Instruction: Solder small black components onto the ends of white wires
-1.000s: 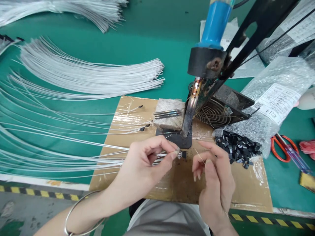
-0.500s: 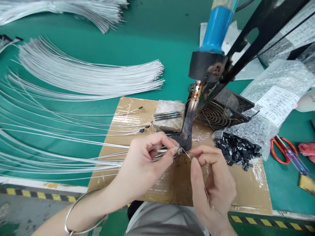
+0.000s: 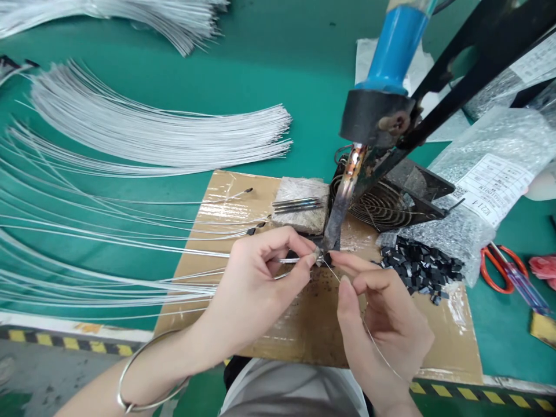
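My left hand [image 3: 260, 278] is closed in a pinch on the ends of white wires [image 3: 204, 251], which run off to the left. Just above its fingertips is the dark tip of a blue-handled soldering iron [image 3: 394, 49], clamped with the tip pointing down. My right hand [image 3: 386, 315] is closed on a thin strand of solder wire [image 3: 377, 346]. The strand's upper end reaches my left fingertips, and its tail hangs across the right palm. A small black piece [image 3: 328, 258] shows at my right index fingertip; whether the finger holds it I cannot tell.
Cardboard [image 3: 299, 339] lies under the work. Behind are a pale block [image 3: 299, 220] with metal rods and a black fan [image 3: 386, 202]. Black connector housings [image 3: 421, 266] are heaped at right, near red-handled scissors [image 3: 490, 278]. A white wire bundle [image 3: 160, 133] lies at back left.
The view has shifted slightly. My right index finger has stretched toward the left fingertips, where the small black piece now shows. The left hand keeps its pinch.
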`<action>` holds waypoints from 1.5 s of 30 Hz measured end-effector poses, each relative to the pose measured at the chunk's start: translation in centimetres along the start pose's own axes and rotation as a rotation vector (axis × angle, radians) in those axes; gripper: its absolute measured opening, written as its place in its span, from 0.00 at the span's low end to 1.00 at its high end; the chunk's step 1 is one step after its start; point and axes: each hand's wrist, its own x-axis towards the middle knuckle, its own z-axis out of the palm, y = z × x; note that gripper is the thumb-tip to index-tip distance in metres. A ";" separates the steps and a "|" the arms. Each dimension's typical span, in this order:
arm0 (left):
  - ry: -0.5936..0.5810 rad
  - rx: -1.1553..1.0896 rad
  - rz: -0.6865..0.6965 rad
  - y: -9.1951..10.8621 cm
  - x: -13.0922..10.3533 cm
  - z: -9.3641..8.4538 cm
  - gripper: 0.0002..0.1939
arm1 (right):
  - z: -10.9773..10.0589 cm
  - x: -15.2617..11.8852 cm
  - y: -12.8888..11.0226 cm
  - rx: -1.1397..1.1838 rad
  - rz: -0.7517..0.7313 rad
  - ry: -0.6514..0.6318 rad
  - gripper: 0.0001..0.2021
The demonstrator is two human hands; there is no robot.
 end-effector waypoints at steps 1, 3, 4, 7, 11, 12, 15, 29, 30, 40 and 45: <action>0.008 0.003 0.005 0.1 0.1 0.0 0.05 | 0.0 0.1 -0.1 -0.004 -0.003 0.007 0.07; 0.021 0.009 0.013 0.3 0.2 0.0 0.05 | 0.1 0.3 -0.2 -0.017 -0.011 0.017 0.07; 0.025 0.012 0.016 0.3 0.2 -0.1 0.05 | 0.1 0.3 -0.3 -0.023 -0.013 0.020 0.07; 0.033 0.018 0.014 0.6 0.3 -0.2 0.05 | 0.2 0.5 -0.4 -0.032 -0.010 0.022 0.07; 0.034 0.022 0.021 0.8 0.4 -0.2 0.05 | 0.3 0.7 -0.5 -0.011 0.001 0.030 0.08; 0.035 0.019 0.025 0.8 0.4 -0.2 0.05 | 0.3 0.7 -0.5 -0.004 0.003 0.033 0.08; 0.039 0.014 0.028 0.8 0.3 -0.3 0.05 | 0.3 0.7 -0.5 0.017 0.010 0.038 0.08; 0.044 0.004 0.077 0.9 0.2 -0.5 0.06 | 0.4 0.7 -0.5 0.031 -0.019 0.047 0.07; 0.044 0.010 0.080 0.9 0.2 -0.5 0.06 | 0.3 0.7 -0.5 0.032 -0.025 0.047 0.07; 0.052 0.048 0.096 0.6 0.0 -0.3 0.06 | 0.4 0.7 -0.4 0.036 -0.047 0.051 0.08; 0.049 0.047 0.096 0.5 -0.2 -0.3 0.06 | 0.5 0.6 -0.3 0.062 -0.059 0.056 0.08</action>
